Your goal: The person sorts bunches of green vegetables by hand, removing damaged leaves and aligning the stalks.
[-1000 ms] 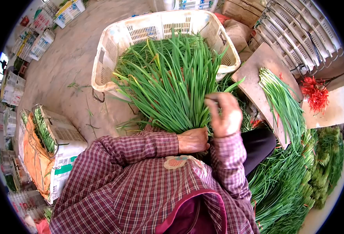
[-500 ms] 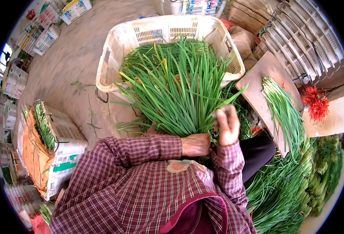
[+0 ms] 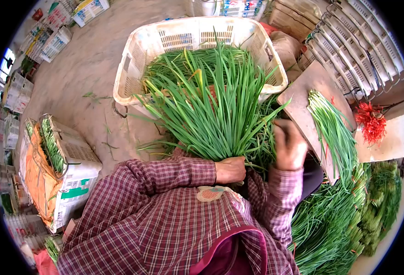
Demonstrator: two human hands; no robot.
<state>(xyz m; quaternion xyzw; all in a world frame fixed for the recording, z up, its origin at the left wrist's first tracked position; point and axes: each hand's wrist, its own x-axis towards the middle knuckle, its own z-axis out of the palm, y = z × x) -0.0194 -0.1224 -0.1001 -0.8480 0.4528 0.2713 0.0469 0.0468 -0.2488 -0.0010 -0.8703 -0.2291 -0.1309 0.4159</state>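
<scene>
My left hand (image 3: 230,169) is closed round the lower end of a fanned bunch of green chives (image 3: 218,121), whose long leaves spread up and away from me. Some leaf tips lean over a white plastic crate (image 3: 120,85), where more chives lie. To the right of the bunch is my right hand (image 3: 291,145), raised beside the board's near edge and smeared by motion. Its fingers look bent, but whether anything is between them cannot be made out. The cut ends of the bunch are hidden behind my left hand and sleeve.
A tilted board (image 3: 298,98) at the right carries a bundle of chives (image 3: 332,123). Beyond it hang red ties (image 3: 370,121). Heaped chives (image 3: 325,229) lie at lower right. Stacked crates (image 3: 353,46) stand upper right; a filled crate (image 3: 80,183) is at my left.
My right hand has moved right, away from the chive bunch towards the board. The left hand keeps its grip, and the leaves have shifted slightly.
</scene>
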